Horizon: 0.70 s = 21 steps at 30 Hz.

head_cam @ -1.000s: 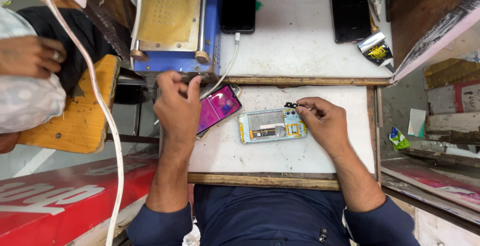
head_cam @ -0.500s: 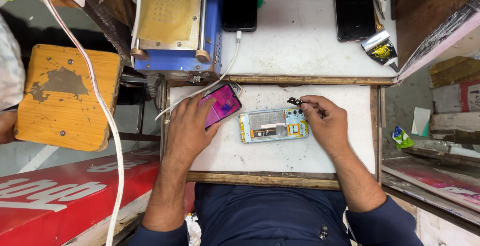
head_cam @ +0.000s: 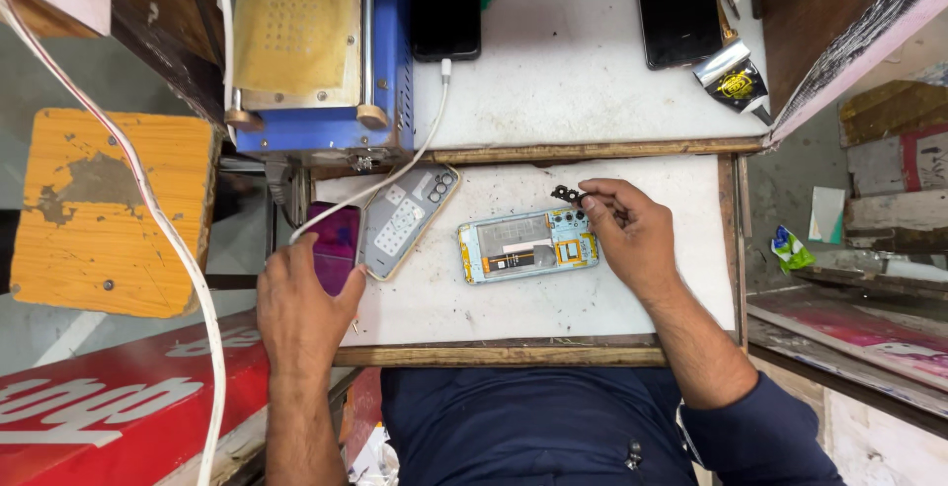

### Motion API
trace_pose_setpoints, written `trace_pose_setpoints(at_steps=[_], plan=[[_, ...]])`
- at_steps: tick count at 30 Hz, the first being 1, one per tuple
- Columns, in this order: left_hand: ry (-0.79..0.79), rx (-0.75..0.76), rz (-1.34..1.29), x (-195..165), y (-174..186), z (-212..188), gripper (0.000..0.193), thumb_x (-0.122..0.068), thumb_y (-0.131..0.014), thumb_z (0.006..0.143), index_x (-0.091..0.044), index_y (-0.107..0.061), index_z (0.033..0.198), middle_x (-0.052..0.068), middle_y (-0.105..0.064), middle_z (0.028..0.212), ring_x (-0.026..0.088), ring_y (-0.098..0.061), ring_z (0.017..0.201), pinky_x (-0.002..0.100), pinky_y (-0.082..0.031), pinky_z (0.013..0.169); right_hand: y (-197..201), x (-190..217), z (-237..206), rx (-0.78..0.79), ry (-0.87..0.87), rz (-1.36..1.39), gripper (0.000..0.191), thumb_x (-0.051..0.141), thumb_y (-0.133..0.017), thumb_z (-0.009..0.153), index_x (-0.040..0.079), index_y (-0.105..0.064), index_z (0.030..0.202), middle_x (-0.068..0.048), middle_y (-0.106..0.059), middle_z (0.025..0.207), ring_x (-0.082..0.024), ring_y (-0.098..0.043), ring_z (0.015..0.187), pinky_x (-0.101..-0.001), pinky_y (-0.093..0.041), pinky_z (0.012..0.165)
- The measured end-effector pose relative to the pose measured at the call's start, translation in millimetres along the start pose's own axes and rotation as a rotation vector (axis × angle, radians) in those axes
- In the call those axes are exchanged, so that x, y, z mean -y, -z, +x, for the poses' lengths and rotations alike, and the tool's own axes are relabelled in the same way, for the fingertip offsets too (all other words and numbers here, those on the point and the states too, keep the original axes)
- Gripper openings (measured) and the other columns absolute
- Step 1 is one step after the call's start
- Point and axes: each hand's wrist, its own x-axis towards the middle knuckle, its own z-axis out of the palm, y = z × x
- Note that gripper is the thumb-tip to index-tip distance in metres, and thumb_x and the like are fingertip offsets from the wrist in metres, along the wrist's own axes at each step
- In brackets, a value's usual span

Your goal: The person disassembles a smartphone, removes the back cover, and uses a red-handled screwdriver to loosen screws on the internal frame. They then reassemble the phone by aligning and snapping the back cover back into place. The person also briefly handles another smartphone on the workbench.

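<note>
White, scuffed work board with wooden edging point(head_cam: 553, 293) carries the parts. Opened phone body, pale blue frame with circuitry exposed point(head_cam: 528, 244), lies flat near board centre. Grey phone back cover with camera cut-outs point(head_cam: 405, 219) lies tilted to its left, beside a lit magenta-screen phone point(head_cam: 334, 247) at the board's left edge. Left hand point(head_cam: 296, 308) rests on that phone, fingers loosely curled. Right hand point(head_cam: 632, 234), fingertips pinched on small black camera-ring part point(head_cam: 567, 194), just above the opened body's right end.

My left hand point(head_cam: 296, 303) lies flat, palm down, fingers loosely curled. My right hand point(head_cam: 632, 234) reaches forward, thumb and forefinger pinched together, wrist bent.
</note>
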Motion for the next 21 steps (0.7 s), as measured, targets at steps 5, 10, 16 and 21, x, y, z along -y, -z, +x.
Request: trace_pose_setpoints(at_steps=[5, 10, 16, 21], plan=[[0.028, 0.043, -0.029, 3, -11, -2, 0.075, -0.045, -0.082, 0.084, 0.0, -0.055, 0.138, 0.026, -0.058, 0.13, 0.045, -0.058, 0.116, 0.053, -0.049, 0.096, 1, 0, 2, 0.024, 0.022, 0.002, 0.027, 0.011, -0.065, 0.101, 0.002, -0.066, 0.127, -0.007, -0.076, 0.094, -0.008, -0.068, 0.08, -0.0226, -0.058, 0.068], [0.072, 0.053, -0.032, -6, -6, 3, 0.072, -0.041, -0.081, 0.084, 0.0, -0.055, 0.139, 0.026, -0.058, 0.132, 0.045, -0.058, 0.116, 0.053, -0.049, 0.095, 2, -1, 2, 0.027, 0.003, 0.017, 0.029, 0.013, -0.064, 0.102, 0.004, -0.064, 0.13, -0.007, -0.076, 0.092, -0.008, -0.069, 0.078, -0.0221, -0.058, 0.066], [-0.073, -0.079, -0.153, -24, 2, 3, 0.054, -0.029, -0.08, 0.089, -0.002, -0.061, 0.132, 0.022, -0.062, 0.134, 0.041, -0.06, 0.124, 0.051, -0.049, 0.103, 2, -9, 0, 0.042, 0.052, -0.013, 0.031, 0.013, -0.07, 0.099, 0.005, -0.065, 0.129, -0.008, -0.079, 0.094, -0.008, -0.07, 0.078, -0.0218, -0.055, 0.064], [-0.344, 0.075, -0.582, -88, -21, -15, 0.046, -0.02, -0.077, 0.089, -0.004, -0.063, 0.13, 0.019, -0.068, 0.126, 0.037, -0.065, 0.118, 0.045, -0.053, 0.101, 1, -11, -9, 0.229, 0.146, 0.007, 0.035, 0.011, -0.074, 0.094, 0.006, -0.068, 0.128, -0.011, -0.08, 0.098, -0.012, -0.074, 0.084, -0.0243, -0.059, 0.07]])
